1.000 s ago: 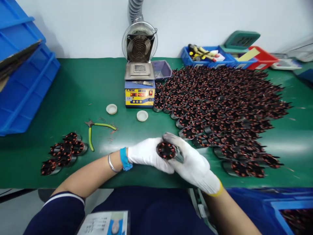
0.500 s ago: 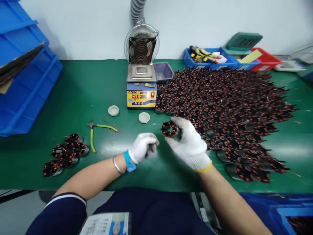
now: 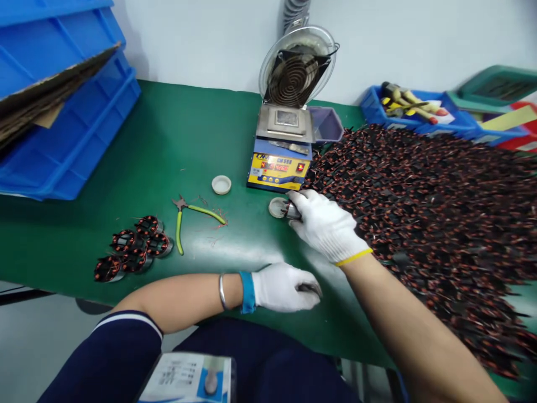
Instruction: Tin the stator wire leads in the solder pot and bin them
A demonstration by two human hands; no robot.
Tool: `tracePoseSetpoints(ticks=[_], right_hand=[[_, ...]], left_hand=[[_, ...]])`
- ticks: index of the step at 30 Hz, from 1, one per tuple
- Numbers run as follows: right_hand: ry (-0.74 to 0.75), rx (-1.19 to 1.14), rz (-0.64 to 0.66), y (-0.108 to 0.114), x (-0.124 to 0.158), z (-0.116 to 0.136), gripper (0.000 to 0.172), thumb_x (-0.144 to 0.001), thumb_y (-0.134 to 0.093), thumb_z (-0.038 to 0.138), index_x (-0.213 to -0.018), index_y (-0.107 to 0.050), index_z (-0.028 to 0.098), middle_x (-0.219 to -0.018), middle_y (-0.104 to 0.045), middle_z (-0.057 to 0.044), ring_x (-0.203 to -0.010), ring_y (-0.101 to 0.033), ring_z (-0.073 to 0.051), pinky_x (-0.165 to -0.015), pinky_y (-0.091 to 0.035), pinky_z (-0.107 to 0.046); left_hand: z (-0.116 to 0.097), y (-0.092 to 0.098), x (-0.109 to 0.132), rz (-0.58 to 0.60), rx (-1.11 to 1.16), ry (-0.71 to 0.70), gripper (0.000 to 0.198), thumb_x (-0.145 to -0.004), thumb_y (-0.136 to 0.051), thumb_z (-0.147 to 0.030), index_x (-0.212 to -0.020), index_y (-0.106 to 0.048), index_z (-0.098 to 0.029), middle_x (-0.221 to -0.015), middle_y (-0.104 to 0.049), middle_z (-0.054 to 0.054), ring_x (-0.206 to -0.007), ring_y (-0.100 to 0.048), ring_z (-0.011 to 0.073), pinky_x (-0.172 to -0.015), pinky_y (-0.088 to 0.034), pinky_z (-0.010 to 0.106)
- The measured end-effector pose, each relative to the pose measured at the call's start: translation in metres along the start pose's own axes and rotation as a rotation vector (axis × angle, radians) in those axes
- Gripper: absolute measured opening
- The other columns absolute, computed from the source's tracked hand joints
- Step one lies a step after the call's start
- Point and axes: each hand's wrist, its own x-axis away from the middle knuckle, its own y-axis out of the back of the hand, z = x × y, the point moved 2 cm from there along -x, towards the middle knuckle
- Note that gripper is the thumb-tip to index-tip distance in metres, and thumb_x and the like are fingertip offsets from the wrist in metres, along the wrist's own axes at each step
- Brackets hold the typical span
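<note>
My right hand (image 3: 325,224), in a white glove with a yellow cuff edge, is closed on a motor stator (image 3: 292,210). The stator is tipped on its side, its wire end towards a small round white dish (image 3: 276,208) and at its rim. Low and nearer my body, my gloved left hand (image 3: 287,287) lies curled over the table, dark at the fingertips; whatever may be inside the fingers is hidden. Just above the right hand stands a yellow-and-blue solder pot (image 3: 277,168) with a lit display. Many more wound stators (image 3: 419,207) crowd the right side.
Green-handled cutters (image 3: 179,224) lie spread open beside wire scraps. Left of them sits a small group of stators (image 3: 135,258). Another white dish (image 3: 221,184) is further back. Blue crates (image 3: 92,129) rise at left; a purple bin (image 3: 327,124) and a blue tool bin (image 3: 373,106) stand behind.
My right hand has brought the stator to the white dish and turned it on its side. The left hand has moved right and nearer my body. The camera view has shifted and tilted.
</note>
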Motion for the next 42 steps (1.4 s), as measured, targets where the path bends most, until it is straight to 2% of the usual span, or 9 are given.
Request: tracePoseSetpoints(ticks=[4,8,16,21,26,29,34,38,42], right_hand=[[-0.013,0.024,0.043,0.01,-0.003,-0.003,0.055,-0.088,-0.06,0.038,-0.142,-0.055,0.026,-0.123,-0.063,-0.011,-0.09,-0.064,-0.027,-0.059,-0.04,-0.031],[-0.066,-0.047,-0.094,0.014,-0.002,-0.008,0.06,-0.086,-0.061,0.041,-0.143,-0.054,0.024,-0.132,-0.06,-0.013,-0.096,-0.063,-0.028,-0.067,-0.044,-0.033],[0.084,0.062,-0.146,-0.012,0.002,-0.006,0.053,-0.087,-0.059,0.03,-0.138,-0.058,0.015,-0.125,-0.064,-0.018,-0.103,-0.061,-0.031,-0.084,-0.048,-0.041],[-0.097,0.014,-0.231,-0.004,0.01,-0.016,0.061,-0.088,-0.06,0.04,-0.144,-0.053,0.018,-0.134,-0.059,-0.018,-0.091,-0.064,-0.028,-0.067,-0.047,-0.035],[-0.016,0.104,-0.071,0.018,-0.003,-0.003,0.045,-0.102,-0.038,0.034,-0.141,-0.059,0.024,-0.136,-0.062,-0.015,-0.101,-0.062,-0.031,-0.071,-0.041,-0.036],[0.056,0.182,-0.005,0.017,-0.013,0.009,0.055,-0.106,-0.016,0.026,-0.137,-0.062,0.024,-0.142,-0.059,-0.014,-0.097,-0.06,-0.028,-0.07,-0.037,-0.037],[0.103,0.209,-0.016,0.012,-0.011,0.011,0.053,-0.107,-0.019,0.025,-0.139,-0.061,0.025,-0.142,-0.059,-0.014,-0.096,-0.057,-0.025,-0.07,-0.035,-0.036],[0.033,0.212,-0.13,0.042,-0.026,-0.004,0.046,-0.107,-0.03,0.029,-0.14,-0.061,0.023,-0.141,-0.059,-0.017,-0.1,-0.057,-0.026,-0.074,-0.037,-0.037],[-0.097,0.051,-0.364,0.092,-0.084,-0.025,0.047,-0.104,-0.04,0.037,-0.142,-0.058,0.016,-0.143,-0.055,-0.018,-0.125,-0.05,-0.033,-0.087,-0.038,-0.043]], left_hand=[[-0.001,-0.001,0.0,0.006,-0.016,-0.026,0.012,-0.085,-0.067,-0.022,-0.094,-0.074,-0.018,-0.09,-0.076,0.005,-0.077,-0.069,0.0212,-0.076,-0.053,0.029],[-0.003,0.0,0.002,-0.003,-0.017,-0.037,0.011,-0.086,-0.066,-0.023,-0.092,-0.074,-0.018,-0.087,-0.076,0.004,-0.077,-0.069,0.0208,-0.075,-0.052,0.027],[-0.005,0.001,0.002,-0.016,-0.001,-0.037,0.008,-0.085,-0.067,-0.022,-0.09,-0.073,-0.019,-0.084,-0.076,0.005,-0.074,-0.067,0.0208,-0.075,-0.053,0.029],[0.0,-0.002,0.002,-0.018,0.001,-0.05,0.01,-0.086,-0.067,-0.025,-0.091,-0.073,-0.021,-0.085,-0.076,0.004,-0.074,-0.067,0.021,-0.076,-0.054,0.03],[0.002,-0.003,0.001,-0.016,-0.008,-0.057,0.011,-0.085,-0.068,-0.026,-0.092,-0.074,-0.02,-0.09,-0.077,0.005,-0.078,-0.07,0.0225,-0.076,-0.054,0.03],[0.003,-0.003,0.0,-0.021,-0.017,-0.052,0.012,-0.087,-0.067,-0.027,-0.094,-0.074,-0.02,-0.094,-0.078,0.006,-0.08,-0.071,0.0235,-0.076,-0.055,0.03],[0.003,-0.003,0.0,-0.015,-0.026,-0.049,0.019,-0.086,-0.069,-0.026,-0.1,-0.076,-0.016,-0.096,-0.079,0.008,-0.078,-0.072,0.0209,-0.077,-0.056,0.028],[0.007,-0.004,-0.002,-0.008,-0.038,-0.019,0.023,-0.086,-0.069,-0.03,-0.104,-0.076,-0.018,-0.097,-0.079,0.006,-0.082,-0.072,0.02,-0.08,-0.055,0.027],[0.012,-0.004,-0.008,-0.005,-0.01,0.019,0.02,-0.085,-0.067,-0.031,-0.101,-0.076,-0.023,-0.092,-0.079,0.003,-0.081,-0.071,0.0203,-0.076,-0.055,0.027]])
